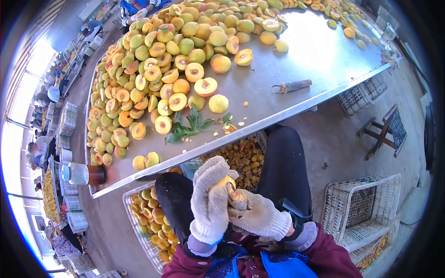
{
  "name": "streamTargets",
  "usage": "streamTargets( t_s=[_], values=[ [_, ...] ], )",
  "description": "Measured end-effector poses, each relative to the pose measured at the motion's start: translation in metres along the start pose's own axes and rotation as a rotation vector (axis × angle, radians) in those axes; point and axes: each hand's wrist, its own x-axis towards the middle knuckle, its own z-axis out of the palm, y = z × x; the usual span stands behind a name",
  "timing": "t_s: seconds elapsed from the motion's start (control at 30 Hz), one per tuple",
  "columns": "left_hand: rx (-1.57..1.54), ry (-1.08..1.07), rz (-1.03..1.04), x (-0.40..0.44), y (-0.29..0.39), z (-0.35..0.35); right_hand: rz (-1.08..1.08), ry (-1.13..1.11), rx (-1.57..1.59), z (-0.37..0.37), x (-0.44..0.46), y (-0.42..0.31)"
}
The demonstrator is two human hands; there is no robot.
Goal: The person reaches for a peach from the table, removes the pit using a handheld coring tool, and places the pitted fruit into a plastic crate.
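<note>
Close together above my lap, both hands wear off-white knit gloves. My left hand point(208, 197) is closed around a yellow peach piece point(226, 181), mostly covered by the glove. My right hand point(259, 215) grips a small tool with a wrapped brown handle point(238, 202); its working end is at the peach and hard to make out. Beyond my hands, the metal table point(259, 102) bears a big heap of peaches point(178, 60), many cut in half with pits showing. A similar loop-ended tool point(292, 86) lies near the table's front edge.
A crate of peach halves point(153, 217) stands by my left leg; more pieces point(241, 160) lie between my knees. A jar of brown liquid point(85, 174) is at the left corner. Leaves point(185, 127) lie on the table. White crates point(359, 208) and a folding stool point(387, 130) stand right.
</note>
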Motion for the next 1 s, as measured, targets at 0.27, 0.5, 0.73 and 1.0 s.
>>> streamTargets(
  t_s=[0.27,0.5,0.73,1.0],
  values=[
    [-0.046,-0.11,-0.38,0.011,0.01,0.001,0.338,-0.449,0.801,-0.018,-0.002,0.008],
    [0.466,-0.354,0.313,0.031,0.019,-0.002,0.405,-0.648,1.059,-0.017,-0.009,0.015],
    [0.382,-0.426,0.266,0.035,0.022,-0.004,0.295,-0.708,1.083,-0.02,-0.01,0.012],
    [0.291,-0.531,0.077,0.04,0.017,-0.012,0.292,-0.756,1.085,-0.018,-0.005,0.015]
  ],
)
